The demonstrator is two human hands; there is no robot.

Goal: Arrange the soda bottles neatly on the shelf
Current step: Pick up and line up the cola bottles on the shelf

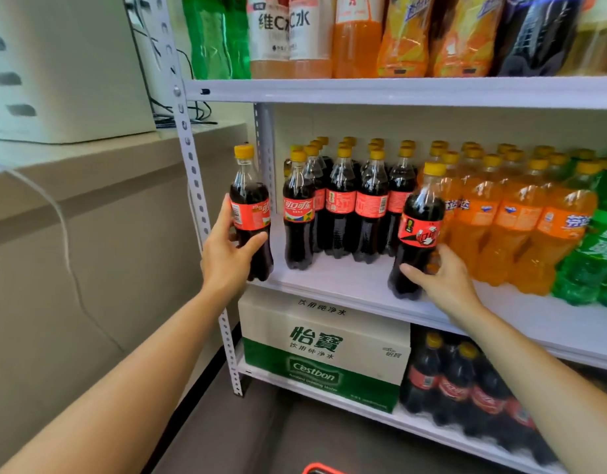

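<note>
We've got the leftmost cola bottle [251, 213] near-black, red label, yellow cap, matching the cola row [339, 213]. The front cola bottle [418, 230] shows a red label slashed with black. Then we get orange soda bottles [521, 220], yellow-capped; green bottles [589, 265]; a white shelf [346, 278]; a white-and-green carton [326, 350].

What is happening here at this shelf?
A person is putting cola bottles on the middle shelf. The left hand holds one cola bottle at the shelf's left end. The right hand grips a second cola bottle near the front, between the cola row and the orange soda.
</note>
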